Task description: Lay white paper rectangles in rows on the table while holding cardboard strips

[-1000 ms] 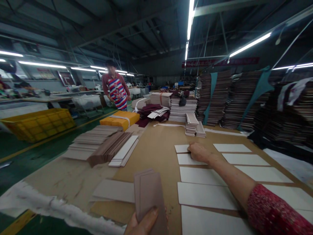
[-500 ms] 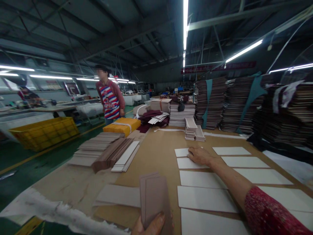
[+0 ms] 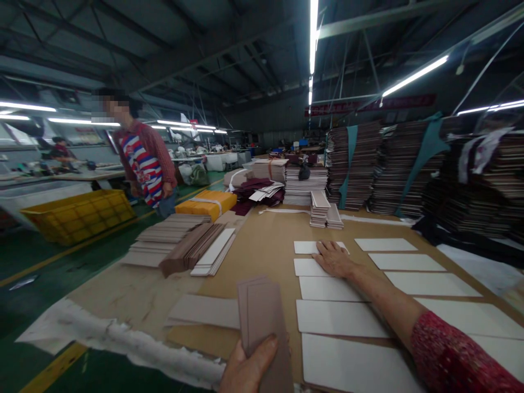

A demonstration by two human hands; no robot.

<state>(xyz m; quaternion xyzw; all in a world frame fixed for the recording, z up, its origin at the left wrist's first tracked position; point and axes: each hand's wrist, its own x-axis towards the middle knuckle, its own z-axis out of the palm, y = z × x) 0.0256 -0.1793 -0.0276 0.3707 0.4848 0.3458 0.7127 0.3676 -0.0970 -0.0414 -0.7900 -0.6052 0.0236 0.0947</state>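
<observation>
My left hand (image 3: 251, 365) grips a small fanned stack of taupe panels (image 3: 262, 311) near the front edge of the table, with the thumb lying across the top one. My right hand (image 3: 333, 257) reaches forward, fingers spread and palm down, onto the farthest white panel (image 3: 302, 248) of the nearer column. Below it, more white panels (image 3: 344, 316) lie in a row toward me. A second column of white panels (image 3: 432, 284) runs along the right, partly under my sleeve. Left of the held stack, a loose taupe strip (image 3: 204, 311) rests on the table.
Taupe stacks (image 3: 172, 234) and a white stack (image 3: 215, 252) sit at left, with a yellow bundle (image 3: 207, 203) behind. Small piled panels (image 3: 319, 207) stand farther back. Tall stacks (image 3: 356, 169) line the far right. A person (image 3: 143, 158) in a striped apron stands beyond the table, near a yellow bin (image 3: 77, 215).
My right hand's fingers have spread out and flattened on the far white panel. The left hand still holds the taupe stack. The person in the apron has moved to the left and nearer.
</observation>
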